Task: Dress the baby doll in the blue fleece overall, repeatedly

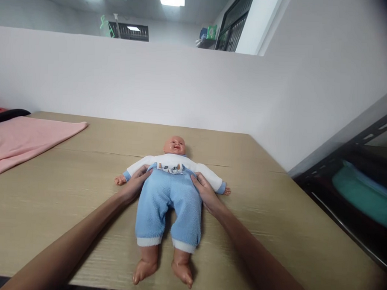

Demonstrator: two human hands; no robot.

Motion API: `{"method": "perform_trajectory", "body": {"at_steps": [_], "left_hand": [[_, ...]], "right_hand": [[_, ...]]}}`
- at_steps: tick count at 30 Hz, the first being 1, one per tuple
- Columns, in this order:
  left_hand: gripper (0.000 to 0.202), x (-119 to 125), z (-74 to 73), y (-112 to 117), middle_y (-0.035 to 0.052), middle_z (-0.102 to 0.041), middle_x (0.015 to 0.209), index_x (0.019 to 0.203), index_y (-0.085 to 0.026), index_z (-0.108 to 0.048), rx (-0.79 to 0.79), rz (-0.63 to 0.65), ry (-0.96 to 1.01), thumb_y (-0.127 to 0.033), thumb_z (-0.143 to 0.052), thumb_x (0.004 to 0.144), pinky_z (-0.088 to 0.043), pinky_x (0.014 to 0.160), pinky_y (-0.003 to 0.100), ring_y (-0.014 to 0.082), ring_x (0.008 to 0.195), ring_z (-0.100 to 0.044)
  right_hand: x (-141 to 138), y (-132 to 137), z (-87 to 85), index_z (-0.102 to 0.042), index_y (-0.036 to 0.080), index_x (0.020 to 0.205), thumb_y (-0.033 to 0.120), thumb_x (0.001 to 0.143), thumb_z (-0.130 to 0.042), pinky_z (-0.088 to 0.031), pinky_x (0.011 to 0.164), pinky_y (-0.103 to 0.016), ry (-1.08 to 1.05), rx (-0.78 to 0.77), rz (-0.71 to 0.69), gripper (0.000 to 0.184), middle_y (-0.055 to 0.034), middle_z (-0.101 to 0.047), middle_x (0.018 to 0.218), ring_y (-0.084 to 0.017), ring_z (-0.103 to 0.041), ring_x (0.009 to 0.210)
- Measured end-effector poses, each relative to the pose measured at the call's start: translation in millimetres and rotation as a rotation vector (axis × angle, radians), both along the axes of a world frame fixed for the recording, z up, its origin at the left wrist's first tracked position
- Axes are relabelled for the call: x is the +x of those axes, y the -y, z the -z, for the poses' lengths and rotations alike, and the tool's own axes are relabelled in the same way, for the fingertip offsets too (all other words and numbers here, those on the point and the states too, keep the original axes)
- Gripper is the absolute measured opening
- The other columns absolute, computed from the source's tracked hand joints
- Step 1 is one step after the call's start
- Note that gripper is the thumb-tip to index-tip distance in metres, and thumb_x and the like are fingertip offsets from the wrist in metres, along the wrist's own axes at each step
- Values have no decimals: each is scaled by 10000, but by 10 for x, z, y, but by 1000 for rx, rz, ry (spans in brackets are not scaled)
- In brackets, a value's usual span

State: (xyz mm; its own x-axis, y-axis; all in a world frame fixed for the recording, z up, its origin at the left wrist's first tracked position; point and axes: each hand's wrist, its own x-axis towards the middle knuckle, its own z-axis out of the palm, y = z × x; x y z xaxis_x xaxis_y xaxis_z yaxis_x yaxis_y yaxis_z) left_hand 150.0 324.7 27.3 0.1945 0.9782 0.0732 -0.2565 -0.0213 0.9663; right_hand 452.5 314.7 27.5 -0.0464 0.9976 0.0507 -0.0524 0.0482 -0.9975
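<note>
A baby doll (174, 146) lies on its back on the wooden table (82, 191), feet toward me and arms spread. It wears a white top (208, 174) with blue cuffs and light blue fleece pants (170, 191) with white hems. A small animal-face design shows at the belly, partly covered by the waistband. My left hand (138, 182) is closed on the waistband at one side of the pants. On the other side my right hand (205, 189) grips the same waistband, thumb on top. The doll's body hides some of my fingers.
Pink cloth (23, 139) lies at the table's left, by a black and red object (7, 114). A white wall (151, 83) borders the far edge. At right stands a dark metal rack (346, 164) holding teal fabric (364, 195).
</note>
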Motion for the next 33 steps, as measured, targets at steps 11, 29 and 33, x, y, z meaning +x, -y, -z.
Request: {"method": "perform_trajectory", "body": {"at_steps": [11,29,33], "left_hand": [[381,-292,-101,-251,150,-832,1326,1069,-218,-873,-30,-2,-271,-500,-915,816,-471,1227,455,402,1410,-650],[618,-3,30,71,129,-838,1313,1306,-240,-774,-119,-76,115,-655,-906,868,-585,1104,472,375,1302,-738],[596,17,42,45,113,-853,1268,1295,-238,-780,-122,-51,153,-636,-907,868,-602,1086,458,366,1290,-747]], "right_hand": [[212,-39,-89,-789,249,929,583,851,-880,-573,1082,-497,106,17,-76,354,-109,-811,1060,-364,-709,1127],[-132,121,107,-803,319,1304,730,759,-928,-526,1291,-505,-195,-86,70,694,-90,-777,1527,-390,-652,1504],[-123,75,31,-845,282,1193,794,757,-878,-584,1199,-563,-164,-62,29,673,-128,-861,1289,-412,-730,1349]]}}
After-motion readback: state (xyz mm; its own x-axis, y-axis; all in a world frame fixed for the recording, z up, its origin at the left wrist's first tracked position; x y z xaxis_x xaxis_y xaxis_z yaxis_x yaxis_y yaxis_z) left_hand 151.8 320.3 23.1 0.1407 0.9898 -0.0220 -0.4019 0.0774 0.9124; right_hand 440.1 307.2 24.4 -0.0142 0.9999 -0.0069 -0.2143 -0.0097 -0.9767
